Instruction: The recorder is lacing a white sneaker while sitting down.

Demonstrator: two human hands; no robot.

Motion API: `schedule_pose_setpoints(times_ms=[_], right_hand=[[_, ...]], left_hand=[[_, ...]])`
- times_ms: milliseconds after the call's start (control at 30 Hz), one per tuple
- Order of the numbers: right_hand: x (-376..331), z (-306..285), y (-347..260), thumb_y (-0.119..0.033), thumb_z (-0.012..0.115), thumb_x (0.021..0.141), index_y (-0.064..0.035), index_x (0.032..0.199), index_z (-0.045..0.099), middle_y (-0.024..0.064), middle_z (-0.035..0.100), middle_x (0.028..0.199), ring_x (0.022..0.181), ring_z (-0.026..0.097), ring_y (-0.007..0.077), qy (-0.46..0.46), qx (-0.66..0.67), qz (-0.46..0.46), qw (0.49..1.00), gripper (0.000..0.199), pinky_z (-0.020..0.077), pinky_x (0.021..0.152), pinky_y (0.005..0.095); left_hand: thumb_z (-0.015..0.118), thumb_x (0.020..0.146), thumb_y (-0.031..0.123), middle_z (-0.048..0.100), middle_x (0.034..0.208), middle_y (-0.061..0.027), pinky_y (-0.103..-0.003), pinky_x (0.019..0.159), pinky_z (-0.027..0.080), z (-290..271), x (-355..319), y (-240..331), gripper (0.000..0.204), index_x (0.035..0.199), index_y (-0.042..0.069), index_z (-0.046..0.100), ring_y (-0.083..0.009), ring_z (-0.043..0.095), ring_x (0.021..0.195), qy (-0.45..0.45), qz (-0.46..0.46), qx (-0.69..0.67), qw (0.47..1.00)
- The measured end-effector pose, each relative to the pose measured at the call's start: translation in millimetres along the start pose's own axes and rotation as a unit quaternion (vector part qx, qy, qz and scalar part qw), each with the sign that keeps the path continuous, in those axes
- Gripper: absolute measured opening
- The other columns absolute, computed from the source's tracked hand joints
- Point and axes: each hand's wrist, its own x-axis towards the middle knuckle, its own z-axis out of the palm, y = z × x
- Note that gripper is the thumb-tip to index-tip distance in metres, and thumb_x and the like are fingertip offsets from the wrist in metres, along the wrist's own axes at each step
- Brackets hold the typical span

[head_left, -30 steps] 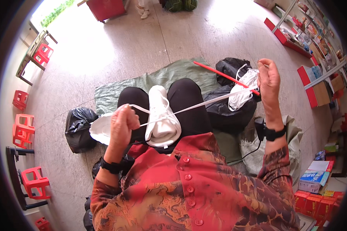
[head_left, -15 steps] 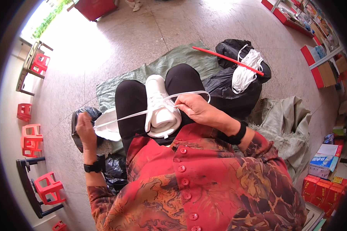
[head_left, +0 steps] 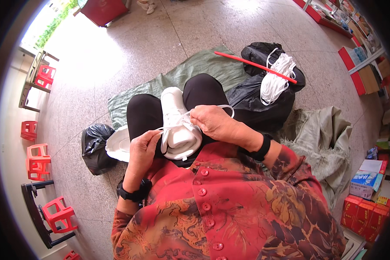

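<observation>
Between my knees rests a white shoe (head_left: 172, 102), its toe pointing away and its opening toward me. My left hand (head_left: 144, 146), at the shoe's left side, pinches a white shoelace (head_left: 161, 128). Over the laced part, my right hand (head_left: 211, 122) is closed on the lace too, and a loop of it sticks out to the right past the knuckles. The fingertips of the right hand are partly hidden. Another white shoe (head_left: 118, 144) lies beyond my left knee, partly covered by my leg.
A bundle of white laces (head_left: 278, 82) and a red stick (head_left: 255, 66) lie on black plastic bags (head_left: 258, 102) at the right. Green woven sheeting (head_left: 177, 67) covers the floor ahead. Another black bag (head_left: 97, 149) sits left; red stools (head_left: 58, 214) line the left wall.
My left hand has come in from the far left to the shoe's side, and the long stretched lace is now short. My right hand has shifted slightly left.
</observation>
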Motion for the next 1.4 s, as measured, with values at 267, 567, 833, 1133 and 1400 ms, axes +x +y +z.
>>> schedule_pose_setpoints(times_ms=[267,567,833,1133,1400], right_hand=[[8,0,5,-0.013,0.056,0.087,-0.0005,0.081,0.058,0.0188,0.06,0.081,0.079,0.06,0.0391,-0.037,0.031,-0.039,0.998,0.014,0.048,0.069,0.0445],[7,6,0,-0.011,0.05,0.09,0.0011,0.084,0.055,0.0214,0.058,0.08,0.077,0.059,0.0398,-0.036,-0.023,-0.118,0.992,0.015,0.0483,0.068,0.0452],[4,5,-9,-0.007,0.055,0.091,0.0014,0.083,0.051,0.0185,0.052,0.077,0.071,0.053,0.0367,-0.033,0.01,-0.073,0.997,0.012,0.0429,0.064,0.0406],[4,3,-18,-0.007,0.055,0.091,0.0018,0.083,0.051,0.018,0.052,0.077,0.071,0.053,0.0357,-0.034,0.031,-0.051,0.998,0.012,0.043,0.064,0.0397],[4,2,-18,-0.008,0.055,0.092,0.001,0.083,0.053,0.0179,0.052,0.075,0.07,0.053,0.0358,-0.029,0.04,-0.049,0.998,0.013,0.0437,0.064,0.0394]], left_hand=[[0.063,0.087,0.003,0.07,0.085,-0.0136,-0.029,0.069,0.051,3,3,-9,0.013,0.096,-0.001,0.069,-0.0198,0.068,0.076,0.032,0.007,-0.023,0.999],[0.066,0.087,0.005,0.071,0.083,-0.0046,-0.023,0.072,0.05,5,5,-16,0.012,0.095,-0.002,0.071,-0.0066,0.061,0.079,0.015,-0.042,-0.129,0.991],[0.06,0.09,0.006,0.066,0.074,-0.0088,-0.026,0.064,0.048,-5,5,-15,0.006,0.089,0.0,0.064,-0.011,0.06,0.068,-0.024,-0.009,-0.05,0.998],[0.059,0.085,0.006,0.058,0.079,-0.0128,-0.04,0.062,0.047,-14,11,-15,0.003,0.087,0.006,0.062,-0.0354,0.061,0.075,-0.029,0.135,0.08,0.987],[0.057,0.086,0.009,0.051,0.078,-0.0127,-0.043,0.061,0.044,-21,26,-9,0.006,0.082,0.006,0.057,-0.0367,0.057,0.073,-0.088,0.172,0.13,0.972]])
